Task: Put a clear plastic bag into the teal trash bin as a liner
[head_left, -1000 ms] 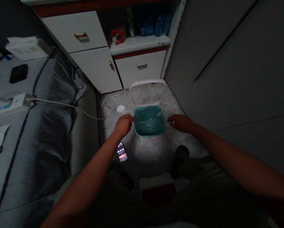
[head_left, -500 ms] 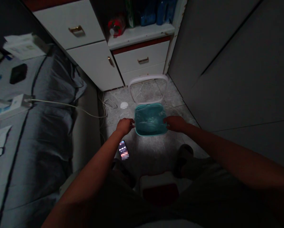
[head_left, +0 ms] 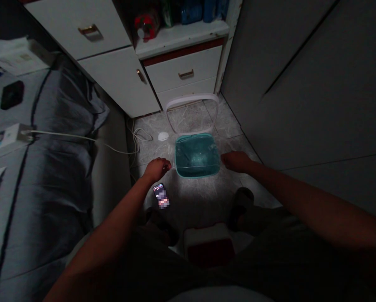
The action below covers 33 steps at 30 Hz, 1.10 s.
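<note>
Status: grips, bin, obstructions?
Left grip just off teal bin, hold unclear. Right grip at its right side, contact unclear. White frame behind bin; phone near left grip.

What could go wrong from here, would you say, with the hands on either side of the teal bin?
The clear film at the teal bin might slip or tear if the left hand and right hand tugged it unevenly. The phone lies on the floor close to the left hand, so it could be knocked.
</note>
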{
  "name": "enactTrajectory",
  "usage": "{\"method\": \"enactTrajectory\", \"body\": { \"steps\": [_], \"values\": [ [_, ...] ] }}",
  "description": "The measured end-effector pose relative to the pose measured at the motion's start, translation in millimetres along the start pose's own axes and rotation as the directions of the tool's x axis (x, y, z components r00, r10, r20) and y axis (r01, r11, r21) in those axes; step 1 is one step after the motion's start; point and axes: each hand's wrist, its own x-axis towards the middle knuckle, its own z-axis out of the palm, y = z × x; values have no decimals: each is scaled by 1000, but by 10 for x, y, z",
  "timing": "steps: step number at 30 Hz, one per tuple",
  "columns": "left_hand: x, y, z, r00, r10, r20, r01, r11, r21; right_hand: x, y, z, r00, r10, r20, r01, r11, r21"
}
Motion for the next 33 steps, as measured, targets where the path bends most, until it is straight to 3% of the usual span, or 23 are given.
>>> {"method": "enactTrajectory", "body": {
  "steps": [6, 15, 25, 33],
  "values": [
    [-133, 105, 24, 999, -38, -5, 38, 999, -8, -64, 57, 76, 1000, -6, 14, 6, 999, -50],
    [-167, 209, 85, 999, 36, 26, -36, 999, -1, -69, 96, 134, 983, -172, 60, 167, 983, 77],
    [-132, 274, 103, 999, 35, 40, -33, 999, -43, -90, -2, 79, 986, -153, 65, 146, 984, 105],
    [-108, 211, 144, 999, -37, -22, 35, 996, -82, -145, -112, 118, 991, -123, -50, 124, 992, 17]
  ]
}}
